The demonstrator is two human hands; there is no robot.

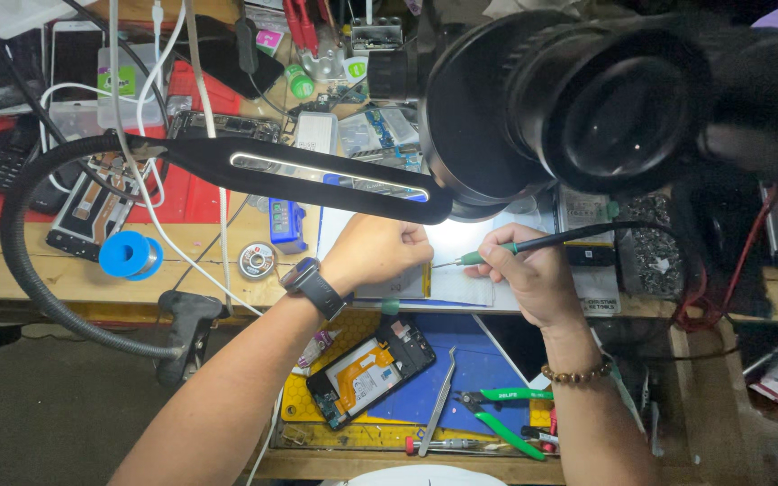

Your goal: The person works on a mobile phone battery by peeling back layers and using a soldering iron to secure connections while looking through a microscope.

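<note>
Gripping a soldering iron (pixel 542 241) with green collar, the right hand (pixel 529 274) kept its fingers clenched around the shaft, tip lowered to the lit white mat (pixel 470 288) on the tabletop (pixel 11 261). The left hand (pixel 375 252), wearing a dark wristwatch (pixel 312 286), lay beside it with fingers curled; whatever they pinched was hidden. Nearer the body lay an opened phone (pixel 371 371), tweezers (pixel 438 405) and green-handled cutters (pixel 502 416). A black gooseneck lamp (pixel 317 171) reached overhead.
</note>
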